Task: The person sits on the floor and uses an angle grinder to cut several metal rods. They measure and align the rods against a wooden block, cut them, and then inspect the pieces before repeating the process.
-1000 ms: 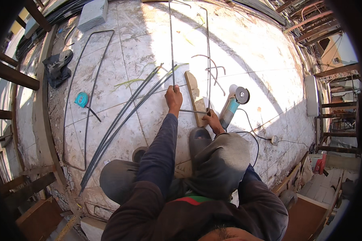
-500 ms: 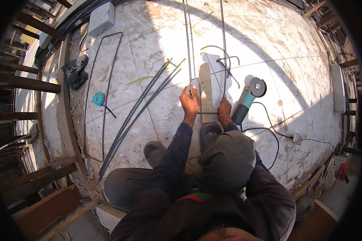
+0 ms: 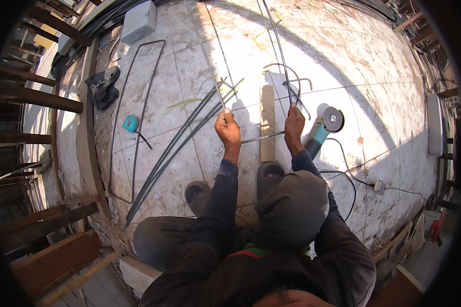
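Note:
My left hand point(image 3: 228, 128) is closed on one long arm of a bent steel rod point(image 3: 257, 136), whose crossbar spans between my two fists. My right hand point(image 3: 294, 124) grips the other long arm; both arms stretch away toward the top of the view, spread apart. A short wooden board point(image 3: 267, 120) lies on the floor beneath the crossbar. Just right of my right hand lies a teal angle grinder point(image 3: 320, 134) with its cord. Several short hooked rod pieces point(image 3: 306, 81) lie beyond that hand. Left of my left hand, several straight rods point(image 3: 171, 156) lie diagonally on the floor.
On the left lie a rectangular bent rod point(image 3: 133, 166), a teal tape measure point(image 3: 129, 124), a dark cloth point(image 3: 100, 89) and a pale block point(image 3: 138, 23). A power plug point(image 3: 379, 187) sits at the right. Wooden beams point(image 3: 61, 100) line the tiled floor's point(image 3: 374, 117) edges.
My hands have moved farther apart, the left one leftward, the right one rightward and upward from where it was low, spreading the long arms of the bent rod.

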Tool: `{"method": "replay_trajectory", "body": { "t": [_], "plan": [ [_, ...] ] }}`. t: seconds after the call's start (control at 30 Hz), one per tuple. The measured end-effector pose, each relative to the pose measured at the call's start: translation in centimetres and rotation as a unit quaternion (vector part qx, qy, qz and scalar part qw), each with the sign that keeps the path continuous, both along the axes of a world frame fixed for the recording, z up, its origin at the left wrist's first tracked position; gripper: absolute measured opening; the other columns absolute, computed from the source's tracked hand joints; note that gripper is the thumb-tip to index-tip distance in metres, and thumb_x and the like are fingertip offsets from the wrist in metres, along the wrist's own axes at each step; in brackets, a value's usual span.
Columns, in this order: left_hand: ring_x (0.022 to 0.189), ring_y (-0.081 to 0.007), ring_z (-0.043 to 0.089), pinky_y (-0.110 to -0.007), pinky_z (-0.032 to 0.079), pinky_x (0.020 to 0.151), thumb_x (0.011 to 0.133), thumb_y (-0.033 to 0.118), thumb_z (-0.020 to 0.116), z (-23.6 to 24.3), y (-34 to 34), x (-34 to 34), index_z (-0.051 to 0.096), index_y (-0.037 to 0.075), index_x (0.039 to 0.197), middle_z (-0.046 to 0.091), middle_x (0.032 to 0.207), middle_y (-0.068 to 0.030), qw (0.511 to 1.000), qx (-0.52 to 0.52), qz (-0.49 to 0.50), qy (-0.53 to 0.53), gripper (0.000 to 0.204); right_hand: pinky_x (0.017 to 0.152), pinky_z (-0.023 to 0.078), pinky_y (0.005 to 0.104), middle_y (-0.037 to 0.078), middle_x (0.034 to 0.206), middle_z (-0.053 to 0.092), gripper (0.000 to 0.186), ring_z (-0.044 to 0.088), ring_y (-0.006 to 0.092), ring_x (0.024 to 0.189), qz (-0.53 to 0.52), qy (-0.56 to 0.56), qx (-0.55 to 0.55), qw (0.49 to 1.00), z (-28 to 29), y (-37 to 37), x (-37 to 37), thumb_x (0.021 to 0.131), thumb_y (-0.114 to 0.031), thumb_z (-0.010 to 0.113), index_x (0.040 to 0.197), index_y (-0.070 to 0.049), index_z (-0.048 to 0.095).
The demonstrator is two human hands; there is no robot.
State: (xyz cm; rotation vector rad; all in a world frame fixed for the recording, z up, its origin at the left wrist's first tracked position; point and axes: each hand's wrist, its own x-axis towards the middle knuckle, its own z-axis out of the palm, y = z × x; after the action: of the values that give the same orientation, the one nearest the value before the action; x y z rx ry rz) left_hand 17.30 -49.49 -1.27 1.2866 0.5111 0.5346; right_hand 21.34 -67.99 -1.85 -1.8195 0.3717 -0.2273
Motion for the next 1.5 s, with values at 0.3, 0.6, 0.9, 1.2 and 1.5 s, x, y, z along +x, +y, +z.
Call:
{"method": "replay_trajectory", "body": {
  "t": [0.3, 0.6, 0.9, 1.2, 1.5],
  "plan": [
    [0.045, -0.0149, 0.046, -0.032, 0.037, 0.049, 0.1, 0.03, 0.043, -4.3, 5.8, -3.1, 0.06, -0.003, 0.082, 0.048, 0.049, -0.0044, 0.971, 0.004, 0.001, 0.24, 0.042, 0.061, 0.036, 0.0362, 0.004, 0.064, 0.046, 0.047, 0.041, 0.0154, 0.064, 0.102, 0.057, -0.04, 0.992, -1.6, 4.1, -1.6, 0.1, -0.038, 0.046, 0.072, 0.0, 0.05],
    [0.04, -0.011, 0.038, -0.029, 0.031, 0.042, 0.101, 0.031, 0.043, -3.7, 3.5, -1.7, 0.057, 0.0, 0.098, 0.047, 0.052, -0.003, 0.987, -0.004, 0.006, 0.162, 0.034, 0.061, 0.036, 0.0333, 0.003, 0.065, 0.045, 0.044, 0.04, 0.0135, 0.064, 0.105, 0.033, -0.035, 0.993, -2.2, 1.7, -0.8, 0.1, -0.037, 0.045, 0.074, -0.002, 0.049],
    [0.04, -0.0112, 0.041, -0.028, 0.031, 0.036, 0.099, 0.028, 0.045, -7.4, 6.6, -3.4, 0.057, -0.002, 0.099, 0.065, 0.069, -0.0117, 0.974, 0.011, -0.002, 0.224, 0.032, 0.084, 0.046, 0.04, 0.019, 0.099, 0.061, 0.039, 0.06, 0.0325, 0.093, 0.196, -0.033, -0.12, 0.973, -5.4, 1.6, -7.6, 0.085, -0.017, 0.064, 0.117, 0.003, 0.059],
    [0.039, -0.0083, 0.03, -0.025, 0.022, 0.035, 0.101, 0.028, 0.049, -4.2, 4.1, -3.3, 0.054, 0.004, 0.088, 0.049, 0.058, -0.0038, 0.958, -0.231, -0.027, 0.169, 0.028, 0.085, 0.049, 0.0458, 0.02, 0.117, 0.05, 0.105, 0.056, 0.0373, 0.107, 0.226, 0.104, -0.297, 0.922, -3.8, -0.1, -10.2, 0.066, -0.061, 0.078, 0.137, 0.004, 0.037],
    [0.04, -0.0096, 0.03, -0.026, 0.024, 0.036, 0.101, 0.029, 0.047, -1.6, 0.8, -2.0, 0.048, 0.012, 0.079, 0.043, 0.054, 0.0002, 0.922, -0.359, -0.056, 0.134, 0.028, 0.072, 0.054, 0.0512, 0.033, 0.111, 0.058, 0.1, 0.065, 0.0474, 0.087, 0.253, 0.214, -0.296, 0.896, -3.1, 1.5, -8.8, 0.072, -0.042, 0.074, 0.142, 0.004, 0.021]
  ]
}}
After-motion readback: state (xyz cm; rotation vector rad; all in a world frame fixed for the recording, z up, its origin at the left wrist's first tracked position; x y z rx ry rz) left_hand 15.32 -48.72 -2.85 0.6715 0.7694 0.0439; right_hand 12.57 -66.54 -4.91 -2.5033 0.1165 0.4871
